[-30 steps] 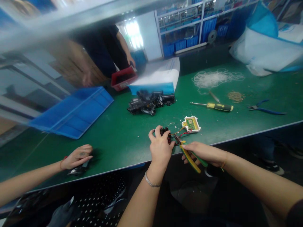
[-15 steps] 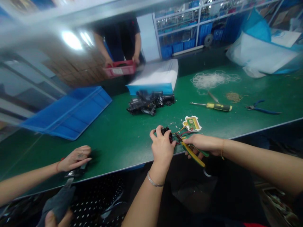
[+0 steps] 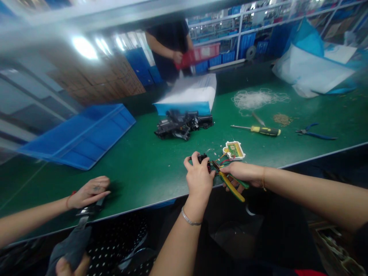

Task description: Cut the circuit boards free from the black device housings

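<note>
My left hand (image 3: 199,174) is closed over a small black part (image 3: 203,158) at the front edge of the green table, its fingers hiding much of it. In my right hand (image 3: 240,174) is a pair of pliers (image 3: 231,186) with yellow and green handles. The jaws meet thin wires beside the black part; whether they bite on one I cannot tell. Red and yellowish wires run from there to a white housing (image 3: 243,155) that holds a green circuit board (image 3: 233,148), lying just beyond my right hand.
Black parts (image 3: 184,124) lie piled before a white-and-blue package (image 3: 189,92). A screwdriver (image 3: 255,129), blue-handled pliers (image 3: 316,134) and tangled white strands (image 3: 255,99) lie right. Left are a blue crate (image 3: 86,134) and a co-worker's hands with a tool (image 3: 70,245). Another person holds a red bin (image 3: 201,54).
The person across the table has shifted right, and the red bin has swung up and right, now tilted. My hands and the pliers stay nearly in place at the wires.
</note>
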`<state>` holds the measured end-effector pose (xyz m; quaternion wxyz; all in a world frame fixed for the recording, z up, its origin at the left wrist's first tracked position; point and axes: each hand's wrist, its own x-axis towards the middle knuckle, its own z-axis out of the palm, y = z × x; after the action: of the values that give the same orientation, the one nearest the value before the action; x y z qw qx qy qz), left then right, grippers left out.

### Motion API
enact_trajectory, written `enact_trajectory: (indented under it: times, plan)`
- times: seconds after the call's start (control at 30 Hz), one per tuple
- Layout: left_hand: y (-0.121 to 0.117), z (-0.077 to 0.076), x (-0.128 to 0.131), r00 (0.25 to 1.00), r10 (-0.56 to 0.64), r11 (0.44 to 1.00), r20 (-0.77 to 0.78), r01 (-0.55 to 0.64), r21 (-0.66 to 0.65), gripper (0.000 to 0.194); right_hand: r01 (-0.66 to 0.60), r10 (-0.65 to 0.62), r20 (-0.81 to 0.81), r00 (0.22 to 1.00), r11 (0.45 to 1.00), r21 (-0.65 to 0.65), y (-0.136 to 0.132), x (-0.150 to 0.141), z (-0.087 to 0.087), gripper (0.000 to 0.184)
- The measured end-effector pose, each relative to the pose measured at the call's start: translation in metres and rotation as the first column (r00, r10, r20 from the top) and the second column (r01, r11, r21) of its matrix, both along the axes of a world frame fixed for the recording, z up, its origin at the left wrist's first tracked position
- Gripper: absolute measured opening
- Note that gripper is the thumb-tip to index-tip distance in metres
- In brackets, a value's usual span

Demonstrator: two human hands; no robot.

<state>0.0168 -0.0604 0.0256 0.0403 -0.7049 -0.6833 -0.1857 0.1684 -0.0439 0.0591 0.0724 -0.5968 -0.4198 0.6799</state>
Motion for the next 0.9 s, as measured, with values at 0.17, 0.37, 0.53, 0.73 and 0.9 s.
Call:
enact_trajectory:
  times: [0.17,0.37,0.53,0.73,0.9]
  plan:
    - [0.0,-0.002,-0.001,1.0,-0.003,1.0,-0.001,0.003,0.006,0.045,0.036,-0.036,0.003,0.999,0.999,0.02,0.0,-0.003,-0.002,0.03]
    - [0.0,-0.001,0.0,1.0,0.007,1.0,-0.01,-0.007,0.0,0.045,0.032,-0.034,0.024,0.999,0.995,0.091,-0.005,-0.002,0.001,0.034]
    - [0.0,-0.001,0.0,1.0,0.004,1.0,-0.008,-0.004,0.004,0.046,0.045,-0.051,0.032,0.998,0.986,0.158,-0.011,-0.001,0.002,0.032]
    - [0.001,-0.002,0.0,1.0,0.005,1.0,-0.007,-0.005,0.019,0.046,0.085,-0.088,0.012,0.996,0.983,0.162,-0.01,0.001,-0.006,0.029]
    - [0.001,-0.001,0.0,1.0,0.006,1.0,-0.02,-0.006,0.013,0.047,0.108,-0.106,-0.018,0.994,0.982,0.152,-0.009,0.001,-0.013,0.029]
